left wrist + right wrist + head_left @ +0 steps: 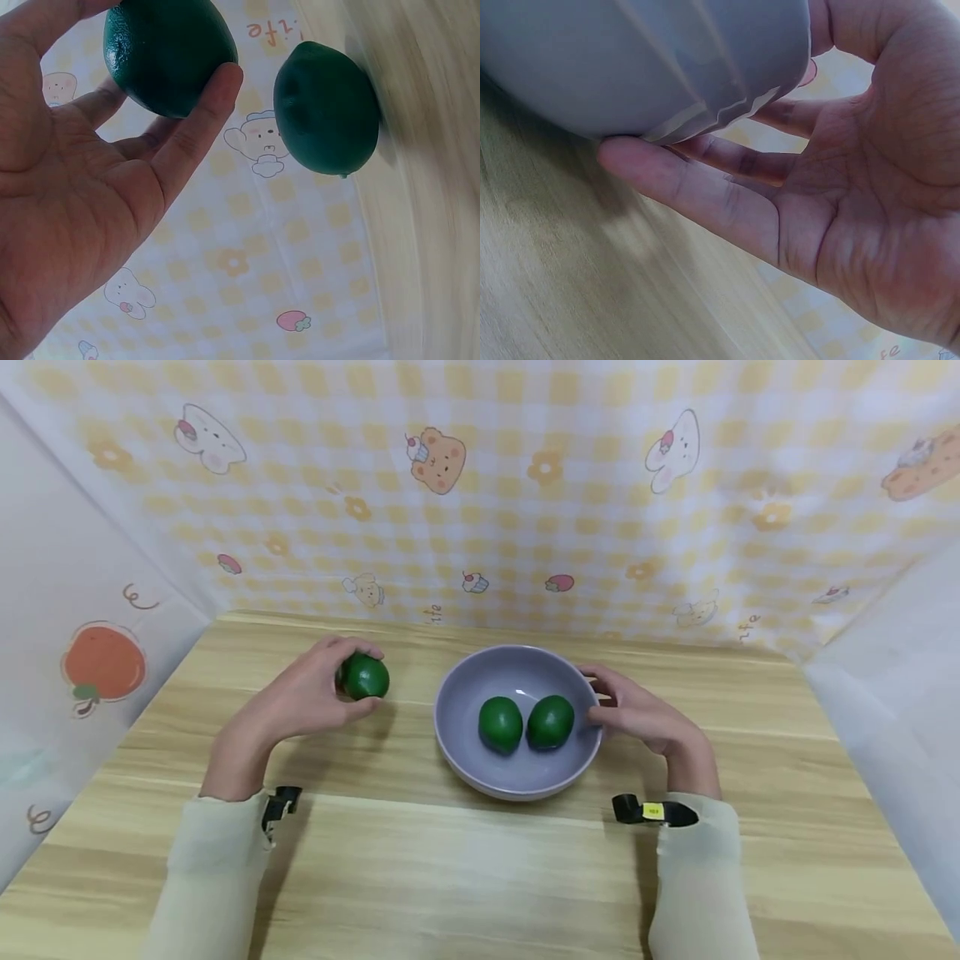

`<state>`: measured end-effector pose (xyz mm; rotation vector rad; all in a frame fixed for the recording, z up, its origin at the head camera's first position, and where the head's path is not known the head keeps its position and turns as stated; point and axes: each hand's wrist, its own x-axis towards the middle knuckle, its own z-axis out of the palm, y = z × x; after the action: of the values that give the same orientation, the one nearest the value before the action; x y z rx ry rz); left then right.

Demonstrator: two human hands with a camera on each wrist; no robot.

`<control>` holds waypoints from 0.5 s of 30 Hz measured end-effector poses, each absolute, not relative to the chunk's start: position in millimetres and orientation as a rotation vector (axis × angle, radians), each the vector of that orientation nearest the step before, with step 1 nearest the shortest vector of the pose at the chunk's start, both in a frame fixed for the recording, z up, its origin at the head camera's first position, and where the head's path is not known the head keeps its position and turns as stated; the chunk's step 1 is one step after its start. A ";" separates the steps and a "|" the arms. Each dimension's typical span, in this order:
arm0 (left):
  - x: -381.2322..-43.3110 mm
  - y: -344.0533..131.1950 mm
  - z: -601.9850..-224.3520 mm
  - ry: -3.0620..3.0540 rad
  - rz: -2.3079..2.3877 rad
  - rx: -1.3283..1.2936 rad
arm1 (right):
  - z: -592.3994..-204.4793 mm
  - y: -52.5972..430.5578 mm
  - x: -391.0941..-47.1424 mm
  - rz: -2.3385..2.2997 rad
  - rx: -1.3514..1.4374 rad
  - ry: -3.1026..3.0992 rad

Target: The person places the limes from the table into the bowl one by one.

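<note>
My left hand (318, 689) pinches a dark green lime (367, 677) between thumb and fingers, above the table left of the bowl. In the left wrist view that held lime (169, 56) is cut off by the top edge. Beyond the fingers a second lime (326, 109) sits on the table; in the head view it is mostly hidden. Two more limes, one on the left (500, 725) and one on the right (551, 722), lie inside the grey-purple bowl (517, 781). At the bowl's right side my right hand (637, 706) grips it, thumb at the rim and fingers against the outer wall.
The wooden table (480, 877) stretches out in front of both arms. Behind it hangs a yellow checked cloth (510, 527) with cartoon prints. Pale walls (67, 568) close in the sides. A black strap device (656, 811) is on each wrist.
</note>
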<state>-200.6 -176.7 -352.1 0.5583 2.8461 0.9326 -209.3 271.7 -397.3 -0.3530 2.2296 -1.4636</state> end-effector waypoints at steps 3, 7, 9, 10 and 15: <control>-199.0 -177.4 -351.0 2.836 0.936 0.569 | -398.8 270.1 -207.6 -1.463 -0.352 2.229; -196.9 -178.4 -350.0 2.845 0.943 0.568 | -399.1 270.0 -207.3 -1.466 -0.369 2.220; -196.3 -178.4 -349.4 2.850 0.954 0.575 | -398.4 270.6 -208.0 -1.466 -0.375 2.224; -196.1 -178.2 -349.1 2.853 0.956 0.580 | -397.7 270.9 -208.3 -1.465 -0.378 2.226; -195.7 -177.9 -347.0 2.871 0.955 0.590 | -394.5 270.8 -209.6 -1.469 -0.385 2.226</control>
<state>-195.7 -177.9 -347.0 0.5900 2.8706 0.9547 -209.6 270.8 -394.5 -0.3852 2.2259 -1.4691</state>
